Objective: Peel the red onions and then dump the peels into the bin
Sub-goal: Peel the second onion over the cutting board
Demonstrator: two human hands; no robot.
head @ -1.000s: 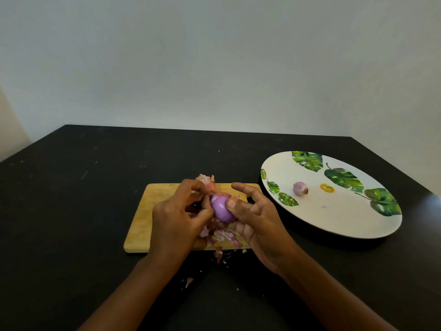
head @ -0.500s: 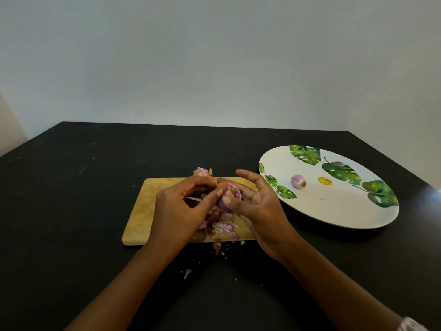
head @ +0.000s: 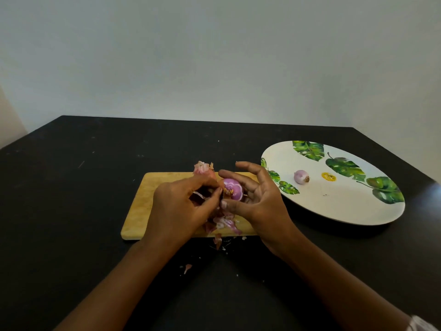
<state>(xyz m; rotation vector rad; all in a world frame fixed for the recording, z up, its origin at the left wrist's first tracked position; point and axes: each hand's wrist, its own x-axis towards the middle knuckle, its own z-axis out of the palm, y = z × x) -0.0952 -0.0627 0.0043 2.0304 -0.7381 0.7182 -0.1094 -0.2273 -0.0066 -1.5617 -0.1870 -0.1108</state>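
Gripping red onion [head: 232, 191] in right hand [head: 260, 201], pinching its root end with left hand [head: 176, 206], above cutting board [head: 143, 211], centre frame

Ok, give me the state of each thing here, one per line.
Held onion: mostly peeled, over the board.
Plate onion: peeled, on the plate.
Peels: loose on board, few on table.
Left hand: pinches held onion's root end.
Right hand: grips held onion.

No legible text, label, brand or number anywhere. On the plate [head: 334, 206] at right, only a small yellow mark [head: 328, 176], too blurred to read.
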